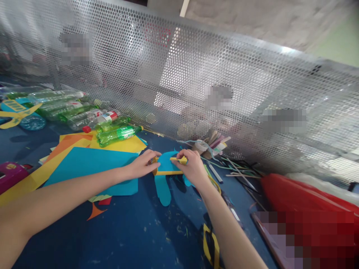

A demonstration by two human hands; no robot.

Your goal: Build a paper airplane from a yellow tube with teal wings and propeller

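A small craft piece of blue paper (pixel 166 175) with a yellow strip across it lies on the dark blue table (pixel 134 231). My left hand (pixel 144 164) pinches its left end, where a small brown roll shows. My right hand (pixel 190 166) is closed on its right end and grips a yellow strip (pixel 179 160) between the fingertips. A blue tail of the piece hangs toward me. Both forearms reach in from the bottom of the view.
Sheets of blue, yellow and orange paper (pixel 86 164) lie to the left, with several plastic bottles (pixel 84 116) behind them. A perforated metal screen (pixel 196 86) closes the far side. Paper scraps and sticks (pixel 224 157) sit right of the hands; a red object (pixel 303 198) lies at right.
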